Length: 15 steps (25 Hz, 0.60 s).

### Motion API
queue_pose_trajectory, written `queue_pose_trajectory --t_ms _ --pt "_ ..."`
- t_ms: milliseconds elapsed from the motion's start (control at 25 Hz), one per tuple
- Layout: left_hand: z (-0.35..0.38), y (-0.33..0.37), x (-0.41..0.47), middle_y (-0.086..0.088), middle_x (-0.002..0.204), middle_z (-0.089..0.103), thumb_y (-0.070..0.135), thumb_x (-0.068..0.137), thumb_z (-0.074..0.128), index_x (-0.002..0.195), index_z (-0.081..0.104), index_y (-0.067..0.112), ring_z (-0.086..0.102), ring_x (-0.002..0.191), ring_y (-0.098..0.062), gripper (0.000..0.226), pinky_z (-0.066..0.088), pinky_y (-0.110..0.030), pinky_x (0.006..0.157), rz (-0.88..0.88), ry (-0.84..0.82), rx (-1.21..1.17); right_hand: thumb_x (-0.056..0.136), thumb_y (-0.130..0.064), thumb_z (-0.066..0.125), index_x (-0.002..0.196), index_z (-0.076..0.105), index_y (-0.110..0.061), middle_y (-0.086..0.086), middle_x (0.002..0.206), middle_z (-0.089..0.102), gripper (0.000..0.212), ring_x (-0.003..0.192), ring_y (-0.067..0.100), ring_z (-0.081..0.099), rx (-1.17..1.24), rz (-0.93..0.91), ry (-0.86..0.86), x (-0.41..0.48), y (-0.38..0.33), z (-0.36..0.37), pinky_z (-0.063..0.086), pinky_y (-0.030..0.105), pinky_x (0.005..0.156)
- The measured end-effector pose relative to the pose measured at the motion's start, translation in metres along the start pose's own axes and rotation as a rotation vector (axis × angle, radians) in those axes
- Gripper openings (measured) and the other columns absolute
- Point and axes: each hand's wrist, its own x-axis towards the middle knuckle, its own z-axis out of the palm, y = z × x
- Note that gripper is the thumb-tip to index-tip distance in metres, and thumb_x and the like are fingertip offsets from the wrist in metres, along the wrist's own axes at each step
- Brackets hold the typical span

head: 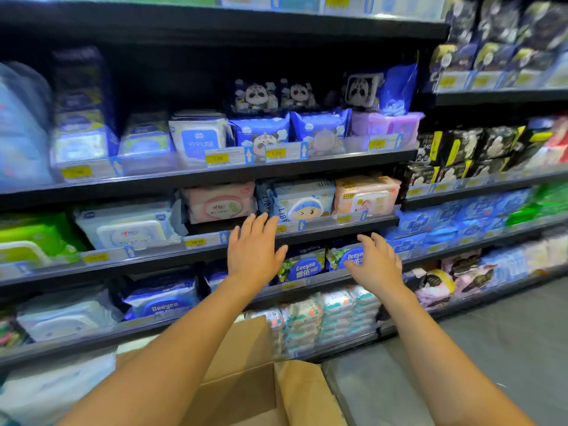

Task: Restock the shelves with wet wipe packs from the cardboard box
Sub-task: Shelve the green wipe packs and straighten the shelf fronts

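View: head camera, facing forward and down at a shop aisle.
Shelves (338,161): dark tiers running left to right across the far side, stocked with wipe packs.
Price tags (196,242): yellow, set along the shelf rims.
Left hand (253,247): raised in front of a middle shelf rim; fingers straight and spread apart; holds nothing.
Right hand (373,262): right of the left hand and slightly lower; fingers relaxed and apart; grips nothing.
Contact, right hand: fingertips lie over a pack one tier below; touching or just in front cannot be told.
Deeyeo pack (304,265): blue label, on the shelf between the two hands, upright and facing out.
Second Deeyeo pack (338,255): just right of the first, partly hidden by the right hand.
Pink pack (219,202): on the tier above, far of the left hand.
Blue pack (302,201): cartoon face on its front, just right of the pink pack.
Peach pack (365,195): right of the blue pack, same tier.
Box (239,385): brown cardboard, near and low between the forearms, flaps open; contents not visible.
Floor (507,348): grey, near right.
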Motion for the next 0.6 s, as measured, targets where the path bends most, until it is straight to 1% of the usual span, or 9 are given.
queue_pose_trajectory --t_ms 120,200,240,320,440,520,600 --pt "-0.002 -0.003 -0.04 0.001 0.15 0.052 0.051 0.093 0.066 0.147 0.049 0.025 0.041 0.146 -0.027 0.062 0.036 -0.051 0.116 0.078 0.044 0.039 0.092 -0.046 0.066 0.156 0.033 -0.028 0.005 0.168 0.017 0.074 0.153 0.032 0.019 -0.011 0.017 -0.036 -0.014 -0.008 -0.007 0.022 0.057 0.121" --pt "0.014 -0.008 -0.059 0.0 0.144 0.057 0.05 0.09 0.069 0.142 0.054 0.025 0.048 0.139 -0.027 0.06 0.043 -0.048 0.107 0.103 0.023 0.067 0.092 -0.044 0.067 0.155 0.034 -0.028 0.005 0.167 0.018 0.073 0.152 0.033 0.02 0.021 0.021 -0.041 -0.019 -0.01 0.005 0.023 0.056 0.12" --pt "0.023 -0.011 -0.065 -0.001 0.145 0.057 0.05 0.091 0.069 0.143 0.054 0.026 0.049 0.138 -0.028 0.06 0.045 -0.047 0.102 0.115 -0.002 0.082 0.092 -0.043 0.067 0.155 0.034 -0.029 0.006 0.167 0.019 0.073 0.151 0.034 0.021 0.032 0.021 -0.038 -0.021 -0.008 0.015 0.024 0.056 0.12" --pt "0.045 -0.013 -0.068 -0.004 0.153 0.05 0.05 0.095 0.065 0.149 0.048 0.028 0.045 0.14 -0.029 0.061 0.044 -0.047 0.102 0.134 -0.106 0.127 0.092 -0.044 0.067 0.156 0.032 -0.032 0.009 0.167 0.02 0.074 0.151 0.035 0.022 0.031 0.024 -0.049 -0.02 -0.001 0.037 0.027 0.057 0.118" --pt "0.076 -0.009 -0.062 -0.007 0.163 0.034 0.05 0.101 0.057 0.158 0.032 0.03 0.035 0.146 -0.033 0.065 0.039 -0.051 0.109 0.131 -0.273 0.149 0.093 -0.043 0.067 0.159 0.024 -0.038 0.013 0.166 0.022 0.079 0.152 0.036 0.02 -0.002 0.037 -0.083 -0.015 0.015 0.066 0.025 0.059 0.117" --pt "0.093 -0.002 -0.049 -0.006 0.165 0.029 0.049 0.102 0.055 0.16 0.026 0.03 0.035 0.146 -0.034 0.068 0.039 -0.051 0.11 0.126 -0.334 0.148 0.094 -0.044 0.066 0.16 0.019 -0.04 0.013 0.166 0.023 0.081 0.152 0.036 0.02 -0.049 0.027 -0.113 -0.003 0.021 0.079 0.025 0.059 0.116" --pt "0.111 0.004 -0.032 -0.007 0.165 0.026 0.047 0.102 0.056 0.161 0.024 0.029 0.035 0.144 -0.035 0.07 0.041 -0.051 0.109 0.126 -0.379 0.138 0.095 -0.042 0.065 0.161 0.018 -0.037 0.014 0.166 0.02 0.081 0.151 0.037 0.02 -0.047 0.043 -0.146 0.015 0.024 0.089 0.026 0.058 0.116"
